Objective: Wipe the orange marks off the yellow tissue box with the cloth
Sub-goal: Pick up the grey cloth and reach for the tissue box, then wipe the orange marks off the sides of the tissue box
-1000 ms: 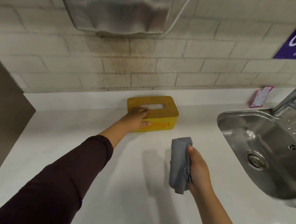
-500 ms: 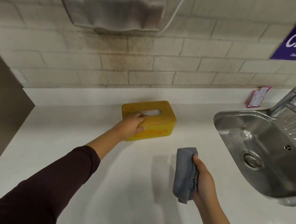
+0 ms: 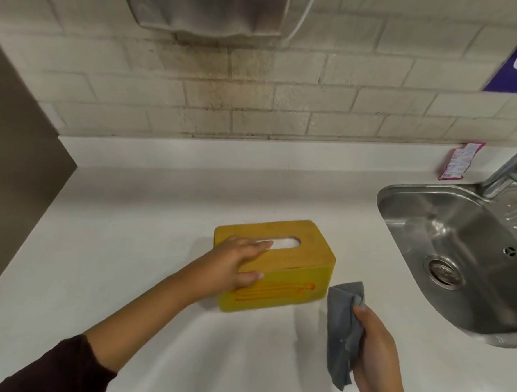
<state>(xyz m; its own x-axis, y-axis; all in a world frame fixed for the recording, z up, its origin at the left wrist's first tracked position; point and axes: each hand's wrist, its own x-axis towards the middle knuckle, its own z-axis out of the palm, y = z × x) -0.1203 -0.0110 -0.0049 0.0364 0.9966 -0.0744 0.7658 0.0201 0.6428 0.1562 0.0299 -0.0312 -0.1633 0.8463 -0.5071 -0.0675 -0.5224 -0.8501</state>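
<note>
The yellow tissue box stands on the white counter, its top slot facing up. Orange marks, several lines and a squiggle, run along its near side. My left hand grips the box's left end, fingers over the top and thumb on the near side. My right hand holds a crumpled grey cloth upright, just right of the box's near right corner and apart from it.
A steel sink with a tap lies to the right. A pink sachet leans on the backsplash. A metal dispenser hangs on the tiled wall above. A brown panel bounds the left.
My left hand has drawn the tissue box toward me across the counter. The box now sits close beside the cloth in my right hand.
</note>
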